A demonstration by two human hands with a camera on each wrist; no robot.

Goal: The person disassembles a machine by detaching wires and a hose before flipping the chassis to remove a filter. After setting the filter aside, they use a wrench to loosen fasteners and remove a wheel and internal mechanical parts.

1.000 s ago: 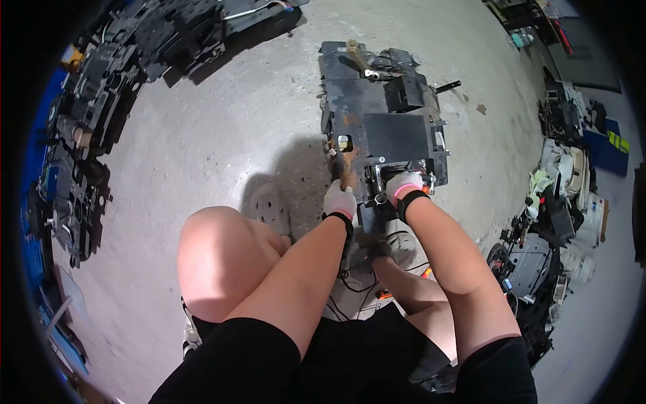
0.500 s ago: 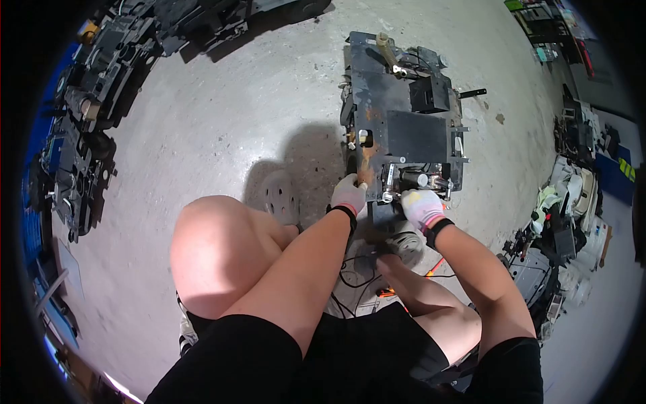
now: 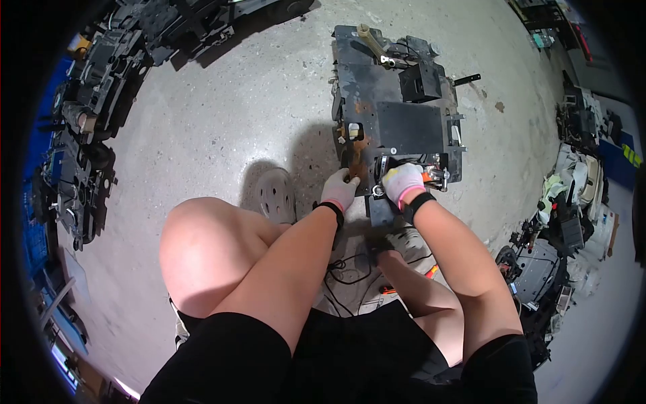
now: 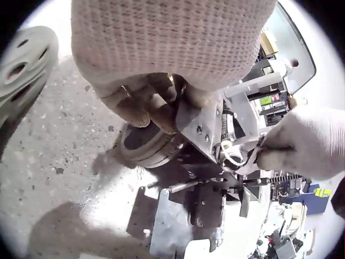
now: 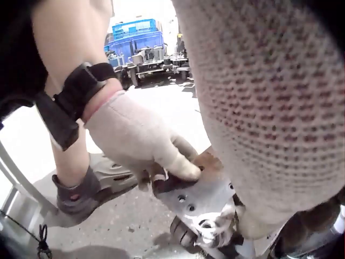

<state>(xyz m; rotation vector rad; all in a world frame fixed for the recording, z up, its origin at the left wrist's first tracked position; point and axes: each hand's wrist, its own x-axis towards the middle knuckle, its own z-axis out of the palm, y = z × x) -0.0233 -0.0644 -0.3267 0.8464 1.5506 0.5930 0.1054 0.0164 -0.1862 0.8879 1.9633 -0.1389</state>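
Observation:
A dark metal chassis [image 3: 360, 81], rust-stained along its left side, stands on the floor in front of me. My gloved left hand [image 3: 340, 189] grips its near left corner, thumb on top and fingers curled below the plate; a wheel [image 4: 153, 148] sits under that corner. Over the uncovered parts at the near end is my gloved right hand [image 3: 403, 180]. In the left wrist view its thumb and finger pinch a light metal piece with a ring-shaped end [image 4: 233, 154]. The glove hides much of that piece, and I cannot tell its kind.
A black box [image 3: 420, 82] and a tan-sleeved rod [image 3: 370, 40] are on the chassis, and a black handle [image 3: 467, 79] juts out right. Black cables [image 3: 346, 269] lie between my feet. Similar chassis [image 3: 101, 87] line the left; piled parts [image 3: 535, 262] are at right.
My right hand drew back toward me from the parts, then moved forward and left over the ring-ended metal piece. The left hand keeps its grip on the corner. The head view shifted.

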